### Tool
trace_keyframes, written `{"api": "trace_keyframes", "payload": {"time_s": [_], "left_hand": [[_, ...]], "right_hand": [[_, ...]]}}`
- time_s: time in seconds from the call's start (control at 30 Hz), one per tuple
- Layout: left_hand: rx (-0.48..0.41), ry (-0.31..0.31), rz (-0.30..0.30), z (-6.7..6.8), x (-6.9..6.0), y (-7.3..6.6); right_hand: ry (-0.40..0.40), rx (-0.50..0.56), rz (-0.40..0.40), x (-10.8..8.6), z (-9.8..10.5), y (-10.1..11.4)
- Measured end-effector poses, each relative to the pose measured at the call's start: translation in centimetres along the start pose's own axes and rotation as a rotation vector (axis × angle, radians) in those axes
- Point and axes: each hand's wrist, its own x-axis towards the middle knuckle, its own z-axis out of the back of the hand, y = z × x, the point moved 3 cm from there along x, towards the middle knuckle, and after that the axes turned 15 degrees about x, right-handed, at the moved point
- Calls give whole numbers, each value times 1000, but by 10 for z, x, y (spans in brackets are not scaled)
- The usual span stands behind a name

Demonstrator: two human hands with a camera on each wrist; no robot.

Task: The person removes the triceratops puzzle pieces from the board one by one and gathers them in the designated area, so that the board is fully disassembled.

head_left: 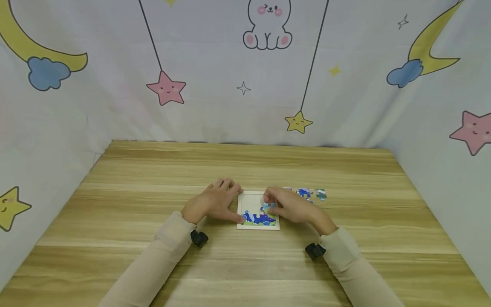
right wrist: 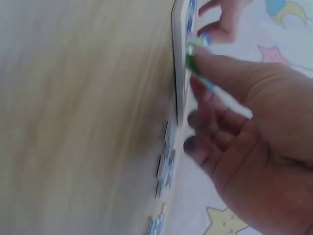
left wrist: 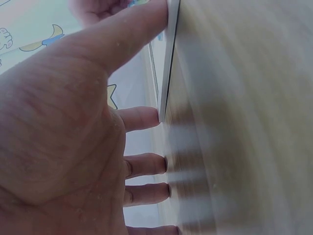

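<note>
A shallow white puzzle frame (head_left: pixel 258 227) lies on the table, with joined blue and green jigsaw pieces (head_left: pixel 261 220) along its near side. My left hand (head_left: pixel 218 200) is spread at the frame's left; the thumb rests on the lower left and the index fingertip touches the upper left corner. The other left fingertips touch the tabletop, as the left wrist view shows. Over the frame's right side, my right hand (head_left: pixel 293 205) pinches a jigsaw piece (right wrist: pixel 209 84) between thumb and index finger. That piece is tilted, its lower edge close to the rim, partly hidden by the thumb.
Several loose jigsaw pieces (head_left: pixel 304 192) lie just beyond the right hand, one of them green and white (head_left: pixel 320 193) farther right. The wooden table (head_left: pixel 245 264) runs back to a patterned cloth (head_left: pixel 215 111), which also hangs along both sides.
</note>
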Motion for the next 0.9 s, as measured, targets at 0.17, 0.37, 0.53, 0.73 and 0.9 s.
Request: {"api": "trace_keyframes", "payload": {"time_s": [0.17,0.37,0.53,0.73,0.9], "left_hand": [[0,10,1,-1,1,0],[-22,4,-10,6,-4,-2],[-17,12,-10,6,-5,-1],[-17,4,-13,6,-4,-1],[-15,7,-14,4,-2,-1]], "right_hand": [[-12,92,7,-3,12,-2],[-50,106,-29,-19,45,-6],[-139,87,-54,-37,76,-16],[-175,70,-119,-59,102,-30],[-86,144,-210,-76,110,-40]]}}
